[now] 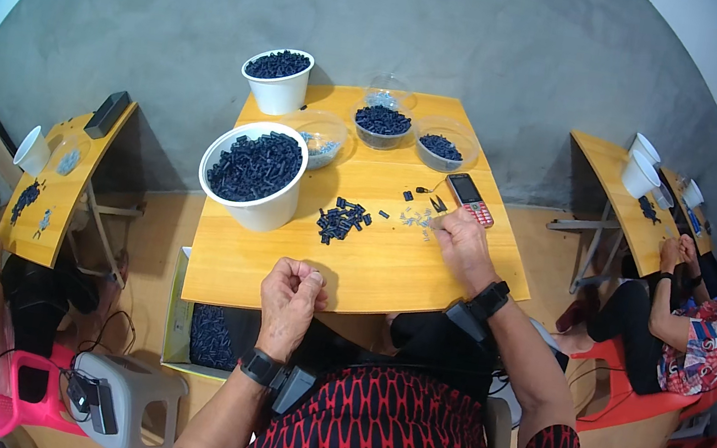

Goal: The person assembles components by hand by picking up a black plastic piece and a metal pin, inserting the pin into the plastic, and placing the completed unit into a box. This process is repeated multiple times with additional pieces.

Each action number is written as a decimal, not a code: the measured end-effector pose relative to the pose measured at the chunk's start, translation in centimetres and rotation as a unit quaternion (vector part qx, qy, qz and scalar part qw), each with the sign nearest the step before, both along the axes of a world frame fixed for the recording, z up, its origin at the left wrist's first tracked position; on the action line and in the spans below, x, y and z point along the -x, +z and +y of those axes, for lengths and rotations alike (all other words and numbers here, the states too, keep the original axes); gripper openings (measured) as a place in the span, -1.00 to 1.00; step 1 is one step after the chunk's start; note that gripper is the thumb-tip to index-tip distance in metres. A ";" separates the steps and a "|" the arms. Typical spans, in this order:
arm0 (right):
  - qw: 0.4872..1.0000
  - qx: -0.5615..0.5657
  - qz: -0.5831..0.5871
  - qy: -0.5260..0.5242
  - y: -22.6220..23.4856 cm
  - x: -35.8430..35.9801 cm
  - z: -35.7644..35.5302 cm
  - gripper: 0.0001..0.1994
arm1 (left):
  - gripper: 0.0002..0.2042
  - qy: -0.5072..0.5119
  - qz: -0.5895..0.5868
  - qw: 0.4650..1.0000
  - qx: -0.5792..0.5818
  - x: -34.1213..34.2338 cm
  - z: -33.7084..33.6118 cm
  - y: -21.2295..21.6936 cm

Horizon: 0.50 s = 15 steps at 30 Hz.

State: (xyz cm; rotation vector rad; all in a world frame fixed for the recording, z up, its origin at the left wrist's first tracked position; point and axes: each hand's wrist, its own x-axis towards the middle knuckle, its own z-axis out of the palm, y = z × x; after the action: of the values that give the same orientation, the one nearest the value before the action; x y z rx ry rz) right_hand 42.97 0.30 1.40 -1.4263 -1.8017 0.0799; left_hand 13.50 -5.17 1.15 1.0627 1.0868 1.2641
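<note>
Grey concrete wall behind, yellow wooden table in front. Right hand flat on the table, fingers pinched narrow over a scatter of small grey parts; can't tell if it grips one. Left hand at the near table edge, curled into a closed fist, contents hidden. Between the hands: pile of small dark blue parts. Just beyond the right hand: phone with red keypad. Left of the pile: large white bucket full of the same blue parts. Far edge: second white bucket, clear bowls. Other people seated at tables either side.
</note>
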 end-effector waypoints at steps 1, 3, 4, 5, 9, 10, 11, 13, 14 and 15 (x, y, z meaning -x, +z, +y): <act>0.999 0.020 -0.029 0.003 0.1 0.5 -0.2 -0.90 | -0.90 0.000 0.000 1.000 0.000 0.0 0.0 -0.1; 0.998 0.039 -0.058 0.006 0.2 1.3 -0.4 -0.86 | -0.91 -0.004 -0.003 1.000 -0.001 0.1 0.1 -0.3; 0.997 0.056 -0.052 0.008 0.2 1.5 -0.6 -0.87 | -0.91 -0.004 -0.003 1.000 -0.001 0.1 0.1 -0.3; 0.996 0.073 -0.046 0.009 0.2 1.7 -0.6 -0.87 | -0.90 -0.005 -0.004 1.000 -0.002 0.1 0.1 -0.3; 0.996 0.058 -0.015 0.073 0.0 1.4 -0.5 -0.86 | -0.90 -0.008 -0.007 1.000 -0.005 0.2 0.1 -0.4; 0.997 0.048 0.037 0.057 0.0 1.2 -0.4 -0.87 | -0.90 -0.009 -0.007 1.000 -0.004 0.2 0.2 -0.4; 0.995 0.038 0.088 0.041 -0.1 1.0 -0.3 -0.87 | -0.90 -0.012 -0.006 1.000 -0.002 0.1 0.3 -0.3; 0.996 0.032 0.075 0.031 0.1 0.7 -0.2 -0.90 | -0.90 -0.013 -0.003 1.000 0.002 0.2 0.3 -0.4; 0.998 0.025 0.063 0.020 0.1 0.6 -0.2 -0.92 | -0.90 -0.012 -0.003 1.000 0.001 0.2 0.3 -0.4; 0.998 0.025 0.063 0.019 0.0 0.6 -0.1 -0.92 | -0.90 -0.013 -0.003 1.000 -0.001 0.2 0.3 -0.4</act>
State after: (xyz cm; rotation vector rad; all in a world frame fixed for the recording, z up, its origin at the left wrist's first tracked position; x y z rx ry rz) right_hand 42.40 0.17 1.45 -1.3895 -1.7349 0.2306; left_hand 13.35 -4.88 0.76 1.0702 1.0640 1.2471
